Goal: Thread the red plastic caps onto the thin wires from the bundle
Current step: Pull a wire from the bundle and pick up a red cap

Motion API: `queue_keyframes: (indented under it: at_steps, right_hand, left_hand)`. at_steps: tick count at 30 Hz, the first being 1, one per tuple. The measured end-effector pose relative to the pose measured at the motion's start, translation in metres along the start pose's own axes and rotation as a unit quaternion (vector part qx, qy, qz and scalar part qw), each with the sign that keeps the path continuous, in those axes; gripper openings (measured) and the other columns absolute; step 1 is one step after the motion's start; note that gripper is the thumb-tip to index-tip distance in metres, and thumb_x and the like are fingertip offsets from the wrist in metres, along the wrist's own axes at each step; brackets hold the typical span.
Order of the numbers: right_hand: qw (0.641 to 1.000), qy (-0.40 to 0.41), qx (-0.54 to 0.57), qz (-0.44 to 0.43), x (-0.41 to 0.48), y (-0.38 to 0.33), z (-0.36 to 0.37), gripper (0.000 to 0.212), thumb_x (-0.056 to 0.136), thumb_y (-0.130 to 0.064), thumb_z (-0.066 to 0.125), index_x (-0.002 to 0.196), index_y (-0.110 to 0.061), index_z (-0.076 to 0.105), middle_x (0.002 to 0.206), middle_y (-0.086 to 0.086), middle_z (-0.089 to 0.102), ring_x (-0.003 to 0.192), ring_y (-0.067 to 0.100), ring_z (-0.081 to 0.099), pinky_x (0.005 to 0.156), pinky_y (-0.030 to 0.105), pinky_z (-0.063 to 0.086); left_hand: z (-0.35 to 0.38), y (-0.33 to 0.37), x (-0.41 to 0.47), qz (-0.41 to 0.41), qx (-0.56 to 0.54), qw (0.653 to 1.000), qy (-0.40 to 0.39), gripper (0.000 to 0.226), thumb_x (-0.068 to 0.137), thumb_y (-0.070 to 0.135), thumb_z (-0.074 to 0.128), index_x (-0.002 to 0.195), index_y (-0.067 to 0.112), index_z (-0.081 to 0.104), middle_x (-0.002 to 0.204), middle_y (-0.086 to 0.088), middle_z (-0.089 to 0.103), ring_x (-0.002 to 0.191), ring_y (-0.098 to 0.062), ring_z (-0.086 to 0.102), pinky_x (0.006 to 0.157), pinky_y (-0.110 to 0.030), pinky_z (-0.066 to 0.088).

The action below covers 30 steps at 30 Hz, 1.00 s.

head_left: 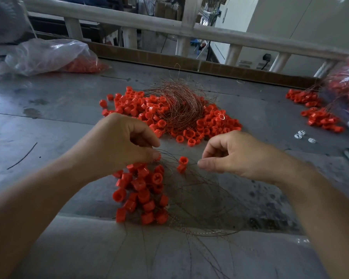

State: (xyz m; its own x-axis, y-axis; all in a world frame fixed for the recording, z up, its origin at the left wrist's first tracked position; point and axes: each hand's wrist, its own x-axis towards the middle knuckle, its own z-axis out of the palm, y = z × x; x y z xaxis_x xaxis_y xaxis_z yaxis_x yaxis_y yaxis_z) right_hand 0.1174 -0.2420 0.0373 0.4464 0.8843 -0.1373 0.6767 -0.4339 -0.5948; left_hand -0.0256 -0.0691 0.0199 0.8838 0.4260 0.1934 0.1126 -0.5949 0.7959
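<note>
Head view: left hand (117, 143) pinches gathered wires (169, 156) above threaded caps (143, 190); right hand (236, 158) pinches 1 thin wire (192, 163) carrying 2 red caps (183, 161). The bundle (178, 105) lies farther back on the counter (58, 109). Wire looks flimsy and springy: probably best held near its tip.

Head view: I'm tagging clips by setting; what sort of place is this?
Probably a small factory's assembly bench: a metal worktable heaped with loose red caps, a thin-wire bundle, and a plastic bag of more caps.
</note>
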Motion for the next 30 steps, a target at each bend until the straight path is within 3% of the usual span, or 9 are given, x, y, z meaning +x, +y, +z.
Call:
queue_keyframes:
  at_steps: [3,8,11,15,19,23,26,30]
  right_hand:
    - [0.999,0.031,-0.021,-0.003,0.0,-0.001,0.0,0.053,0.044,-0.073,0.051,0.069,-0.027,0.062,0.054,-0.027,0.056,0.055,-0.01,0.051,0.053,0.012,0.037]
    - [0.996,0.084,-0.027,-0.014,0.001,-0.001,0.0,0.047,0.048,-0.07,0.051,0.068,-0.028,0.061,0.061,-0.015,0.056,0.057,-0.007,0.05,0.053,0.01,0.037]
    - [0.996,0.086,-0.034,-0.018,0.001,-0.001,0.001,0.038,0.058,-0.065,0.056,0.068,-0.029,0.059,0.063,-0.013,0.055,0.058,-0.004,0.049,0.054,0.01,0.037]
    - [0.995,0.085,-0.042,-0.016,0.002,0.002,0.004,0.021,0.073,-0.047,0.065,0.067,-0.029,0.058,0.062,-0.013,0.053,0.058,-0.013,0.047,0.056,0.006,0.038]
    - [0.995,0.087,-0.046,-0.017,0.003,0.003,0.006,0.019,0.075,-0.044,0.065,0.067,-0.029,0.059,0.06,-0.014,0.052,0.059,-0.015,0.047,0.057,0.004,0.037]
    - [0.994,0.101,-0.048,-0.014,0.006,0.004,0.007,0.018,0.076,-0.043,0.065,0.067,-0.028,0.059,0.061,-0.014,0.054,0.061,-0.016,0.048,0.057,0.003,0.037]
    - [0.993,0.11,-0.05,-0.013,0.007,0.005,0.007,0.018,0.077,-0.041,0.066,0.066,-0.028,0.059,0.061,-0.014,0.055,0.061,-0.016,0.048,0.056,0.002,0.036]
    - [0.991,0.121,-0.056,-0.008,0.008,0.005,0.009,0.018,0.079,-0.039,0.065,0.066,-0.029,0.058,0.062,-0.014,0.055,0.061,-0.015,0.049,0.056,0.002,0.037]
  left_hand:
    - [0.0,0.001,0.0,0.002,-0.015,1.0,0.026,0.015,0.065,0.016,0.074,0.063,0.03,0.07,0.064,0.011,0.068,0.055,-0.001,0.061,0.053,-0.007,0.047]
    - [-0.008,-0.008,0.011,-0.032,-0.013,0.986,0.164,0.022,0.076,0.006,0.069,0.071,0.027,0.067,0.065,0.01,0.065,0.059,0.001,0.058,0.051,-0.004,0.041]
    - [-0.01,-0.019,0.019,-0.057,0.09,0.97,0.217,0.016,0.081,0.007,0.065,0.088,0.021,0.068,0.079,0.007,0.062,0.071,-0.011,0.055,0.065,-0.021,0.043]
    - [-0.012,-0.037,0.029,-0.068,0.193,0.963,0.174,0.034,0.083,0.009,0.061,0.116,0.018,0.062,0.112,-0.011,0.057,0.102,-0.027,0.053,0.087,-0.033,0.039]
    - [-0.003,-0.045,0.038,-0.075,0.234,0.963,0.111,0.045,0.087,0.013,0.056,0.131,0.018,0.05,0.125,-0.014,0.047,0.117,-0.029,0.043,0.094,-0.033,0.034]
    - [0.001,-0.051,0.042,-0.077,0.265,0.957,0.087,0.04,0.09,0.018,0.054,0.13,0.019,0.052,0.117,-0.012,0.049,0.115,-0.029,0.043,0.093,-0.033,0.033]
    - [-0.001,-0.051,0.042,-0.047,0.257,0.959,0.113,0.022,0.087,0.017,0.058,0.108,0.019,0.064,0.098,-0.002,0.047,0.097,-0.023,0.047,0.077,-0.029,0.032]
    - [0.0,-0.05,0.041,-0.03,0.258,0.959,0.111,0.013,0.084,0.016,0.064,0.096,0.019,0.064,0.096,0.001,0.051,0.087,-0.014,0.046,0.074,-0.027,0.034]
